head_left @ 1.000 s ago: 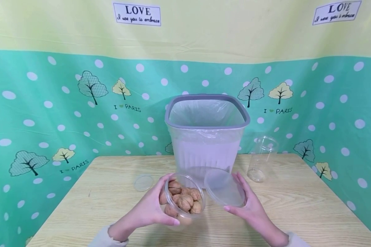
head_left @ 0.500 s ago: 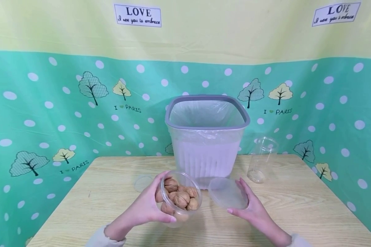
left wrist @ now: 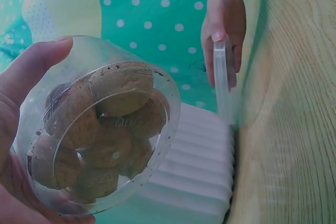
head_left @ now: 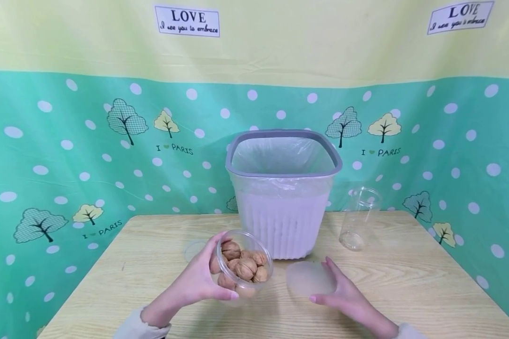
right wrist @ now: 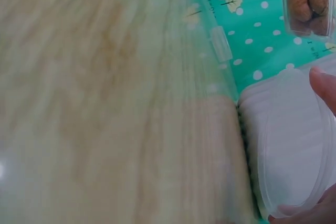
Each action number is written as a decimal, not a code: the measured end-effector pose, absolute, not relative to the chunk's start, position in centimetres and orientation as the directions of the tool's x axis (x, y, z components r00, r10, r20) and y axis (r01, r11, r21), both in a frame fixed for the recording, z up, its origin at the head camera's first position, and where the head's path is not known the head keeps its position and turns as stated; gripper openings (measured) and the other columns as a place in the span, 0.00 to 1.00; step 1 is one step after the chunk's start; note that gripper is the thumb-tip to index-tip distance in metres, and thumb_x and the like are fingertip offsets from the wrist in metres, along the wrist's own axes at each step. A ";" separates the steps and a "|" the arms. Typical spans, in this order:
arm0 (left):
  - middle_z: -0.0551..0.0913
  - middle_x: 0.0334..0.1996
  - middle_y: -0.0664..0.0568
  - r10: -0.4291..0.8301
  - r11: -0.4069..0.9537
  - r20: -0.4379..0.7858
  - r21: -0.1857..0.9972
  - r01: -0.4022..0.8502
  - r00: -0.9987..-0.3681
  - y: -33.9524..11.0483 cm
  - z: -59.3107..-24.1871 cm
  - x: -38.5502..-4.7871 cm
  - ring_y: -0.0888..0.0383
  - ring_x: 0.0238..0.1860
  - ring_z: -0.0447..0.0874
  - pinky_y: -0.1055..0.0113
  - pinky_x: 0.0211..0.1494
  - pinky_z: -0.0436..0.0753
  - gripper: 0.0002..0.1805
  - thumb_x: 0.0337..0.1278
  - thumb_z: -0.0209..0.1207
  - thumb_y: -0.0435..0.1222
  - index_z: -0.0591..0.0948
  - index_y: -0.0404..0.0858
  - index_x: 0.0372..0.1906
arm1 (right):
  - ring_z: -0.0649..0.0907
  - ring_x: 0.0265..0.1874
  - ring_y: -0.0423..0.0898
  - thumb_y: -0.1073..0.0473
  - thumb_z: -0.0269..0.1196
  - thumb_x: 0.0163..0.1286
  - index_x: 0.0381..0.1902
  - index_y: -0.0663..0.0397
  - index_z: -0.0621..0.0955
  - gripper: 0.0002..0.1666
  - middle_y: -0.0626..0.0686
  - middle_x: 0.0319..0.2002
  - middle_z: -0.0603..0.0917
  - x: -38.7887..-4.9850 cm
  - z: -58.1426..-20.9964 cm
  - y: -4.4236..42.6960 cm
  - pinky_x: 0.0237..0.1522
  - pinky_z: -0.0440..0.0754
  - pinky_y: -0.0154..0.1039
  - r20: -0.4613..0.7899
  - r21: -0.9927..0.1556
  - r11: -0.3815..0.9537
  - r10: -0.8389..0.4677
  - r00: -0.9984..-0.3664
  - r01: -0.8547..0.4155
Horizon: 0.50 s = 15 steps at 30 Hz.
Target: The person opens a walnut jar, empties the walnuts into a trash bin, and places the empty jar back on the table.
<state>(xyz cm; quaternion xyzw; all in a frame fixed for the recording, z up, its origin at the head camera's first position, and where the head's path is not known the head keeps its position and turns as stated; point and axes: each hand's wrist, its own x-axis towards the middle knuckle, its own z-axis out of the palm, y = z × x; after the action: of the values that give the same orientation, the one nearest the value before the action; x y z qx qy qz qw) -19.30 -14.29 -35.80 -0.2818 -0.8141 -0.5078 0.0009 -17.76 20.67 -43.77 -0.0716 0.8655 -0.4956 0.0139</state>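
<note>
My left hand (head_left: 195, 280) grips a clear plastic jar (head_left: 270, 270) of walnuts (head_left: 246, 268), its open mouth tilted up and toward the right. In the left wrist view the base of the jar (left wrist: 123, 129) faces the camera, with walnuts showing through it. To the right, my right hand (head_left: 345, 292) pinches a round translucent lid (head_left: 309, 278) by its edge, thumb on the near side and fingers on the far side. The lid is apart from the jar. Edge-on in the left wrist view, the lid (left wrist: 224, 77) appears low over the table.
Behind both hands stands a pale bin (head_left: 282, 216) with a grey rim and a plastic liner. A tall clear container (head_left: 358, 219) is upright at the back right of the wooden table (head_left: 123, 292). Partly behind the left hand lies a clear disc (head_left: 192, 248). Patterned cloth surrounds the table.
The lid has moved down and slightly right in my right hand, now lying flatter. The walnut jar has shifted a little left and up with my left hand.
</note>
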 end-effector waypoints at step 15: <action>0.64 0.65 0.48 0.434 0.293 0.282 0.854 0.431 -0.855 -14.4 -35.5 -19.4 0.49 0.63 0.66 0.72 0.64 0.62 0.63 0.22 0.79 0.39 0.54 0.44 0.71 | 0.51 0.67 0.72 0.60 0.74 0.46 0.73 0.66 0.42 0.68 0.74 0.69 0.52 -17.8 -45.4 21.6 0.62 0.46 0.69 0.064 -0.905 0.389 -0.273 -0.960 -0.171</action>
<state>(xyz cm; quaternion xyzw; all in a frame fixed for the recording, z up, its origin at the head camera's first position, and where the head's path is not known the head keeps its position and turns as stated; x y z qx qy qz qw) -19.35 -14.39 -35.50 -0.2689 -0.8041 -0.5302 -0.0018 -17.76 21.56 -45.40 -0.1335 0.8320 -0.5364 0.0477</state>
